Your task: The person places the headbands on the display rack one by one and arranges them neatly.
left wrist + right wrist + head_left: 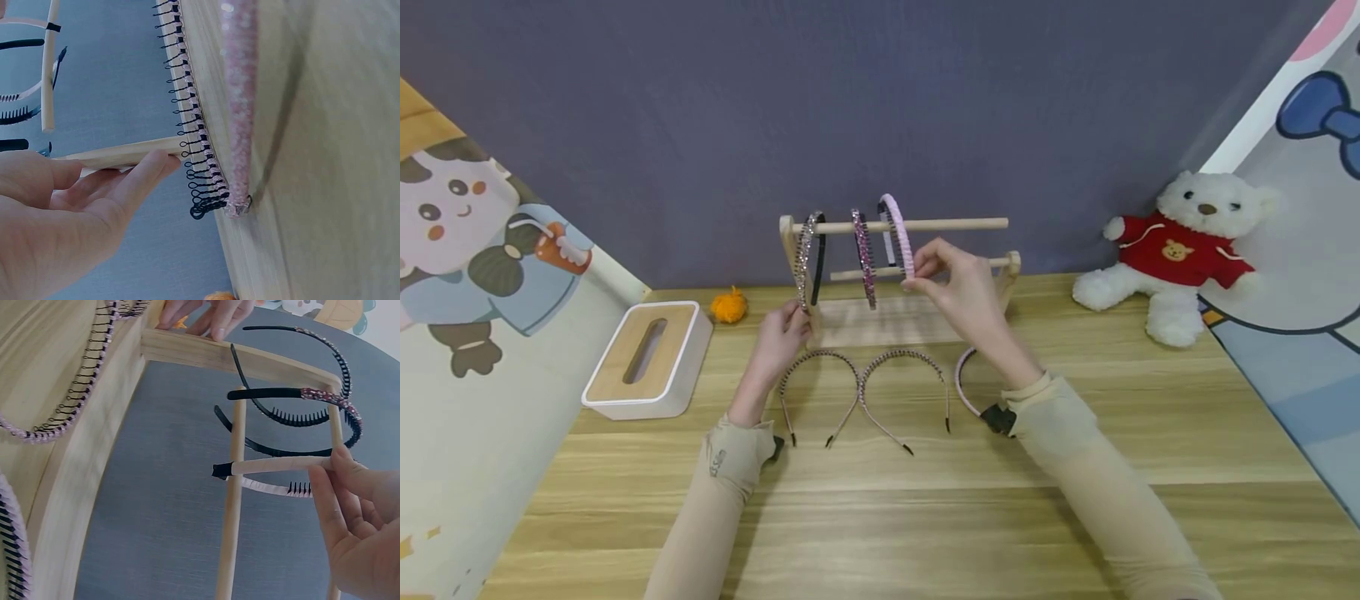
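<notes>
My right hand (966,292) pinches the lower front end of a pale pink headband (897,232) between thumb and fingers. This headband hangs over the upper bar (955,224) of a wooden rack (887,327). To its left on the same bar hang a pink-purple glitter headband (863,258) and a silvery glitter headband (805,258) with dark inner teeth. My left hand (778,337) is low at the rack's left end; in the left wrist view its fingers grip the wooden side upright (125,153).
In front of the rack lie two beaded headbands (902,353) and, partly behind my right wrist, a pink one (962,379). A tissue box (685,392) and an orange pumpkin ornament (729,306) stand left. A white teddy bear (1180,250) sits at the right against the wall.
</notes>
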`<action>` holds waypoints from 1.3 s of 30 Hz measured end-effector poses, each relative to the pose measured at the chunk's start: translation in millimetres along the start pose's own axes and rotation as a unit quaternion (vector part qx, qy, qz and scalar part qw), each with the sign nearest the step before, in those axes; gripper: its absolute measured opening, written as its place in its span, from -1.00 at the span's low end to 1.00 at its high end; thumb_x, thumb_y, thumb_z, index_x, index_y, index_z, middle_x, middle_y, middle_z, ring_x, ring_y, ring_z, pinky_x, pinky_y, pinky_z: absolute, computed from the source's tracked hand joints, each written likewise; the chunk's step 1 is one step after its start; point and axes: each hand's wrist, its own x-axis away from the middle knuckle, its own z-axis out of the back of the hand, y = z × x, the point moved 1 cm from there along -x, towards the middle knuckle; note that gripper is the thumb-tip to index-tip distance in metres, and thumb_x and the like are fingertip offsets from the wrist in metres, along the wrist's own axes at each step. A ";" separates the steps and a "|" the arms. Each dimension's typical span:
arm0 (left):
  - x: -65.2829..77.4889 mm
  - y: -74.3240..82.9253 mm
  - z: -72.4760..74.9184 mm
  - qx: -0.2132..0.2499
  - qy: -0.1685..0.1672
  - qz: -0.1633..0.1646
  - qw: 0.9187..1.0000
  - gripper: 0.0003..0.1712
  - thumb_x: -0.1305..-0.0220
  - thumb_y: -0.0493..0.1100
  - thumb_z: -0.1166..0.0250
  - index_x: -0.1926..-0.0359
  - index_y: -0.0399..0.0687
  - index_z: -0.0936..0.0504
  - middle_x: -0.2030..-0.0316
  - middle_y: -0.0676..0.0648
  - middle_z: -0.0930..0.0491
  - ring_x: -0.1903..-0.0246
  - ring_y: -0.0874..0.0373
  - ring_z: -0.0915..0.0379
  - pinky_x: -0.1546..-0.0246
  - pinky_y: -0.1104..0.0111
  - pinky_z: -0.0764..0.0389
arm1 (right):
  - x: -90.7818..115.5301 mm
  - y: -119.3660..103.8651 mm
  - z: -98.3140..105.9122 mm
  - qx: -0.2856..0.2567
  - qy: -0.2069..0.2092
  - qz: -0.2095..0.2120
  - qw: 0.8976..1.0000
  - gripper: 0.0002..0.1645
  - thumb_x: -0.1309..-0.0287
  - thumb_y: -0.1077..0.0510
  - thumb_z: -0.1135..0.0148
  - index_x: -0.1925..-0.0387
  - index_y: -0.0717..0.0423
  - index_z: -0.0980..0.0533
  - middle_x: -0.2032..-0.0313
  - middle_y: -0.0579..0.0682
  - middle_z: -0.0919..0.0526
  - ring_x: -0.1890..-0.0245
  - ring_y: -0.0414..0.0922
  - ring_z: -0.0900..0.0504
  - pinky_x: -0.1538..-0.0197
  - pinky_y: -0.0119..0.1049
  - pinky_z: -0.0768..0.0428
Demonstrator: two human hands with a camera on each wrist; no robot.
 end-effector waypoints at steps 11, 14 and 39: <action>0.0 1.3 -0.4 0.008 0.000 0.005 1.000 -0.53 -0.74 -0.27 0.09 -0.42 -0.53 -0.42 -0.20 -0.55 -0.55 -0.18 -0.35 -0.55 -0.26 -0.01 -0.61 | 3.4 5.9 -6.1 -0.006 -0.020 -0.004 1.000 -0.66 -0.08 0.33 -0.64 0.17 0.28 -0.63 0.28 0.13 -0.78 0.29 0.00 -0.74 0.15 -0.19 -0.72; -0.5 1.8 -1.0 0.006 0.000 0.003 1.000 -0.53 -0.74 -0.28 0.08 -0.43 -0.53 -0.41 -0.21 -0.55 -0.54 -0.21 -0.36 -0.54 -0.26 0.01 -0.61 | 4.7 5.8 -6.3 -0.008 -0.019 -0.005 1.000 -0.65 -0.08 0.33 -0.64 0.16 0.29 -0.62 0.28 0.13 -0.78 0.28 0.02 -0.74 0.16 -0.17 -0.72; 0.3 1.6 -0.9 0.003 0.000 0.011 1.000 -0.52 -0.74 -0.25 0.07 -0.44 -0.48 -0.42 -0.18 -0.51 -0.58 -0.09 -0.30 -0.56 -0.17 -0.01 -0.65 | 23.7 12.1 1.1 -0.035 -0.033 -0.010 0.999 -0.55 -0.12 0.35 -0.62 0.00 0.34 -0.59 0.16 0.17 -0.77 0.19 0.06 -0.76 0.03 -0.06 -0.75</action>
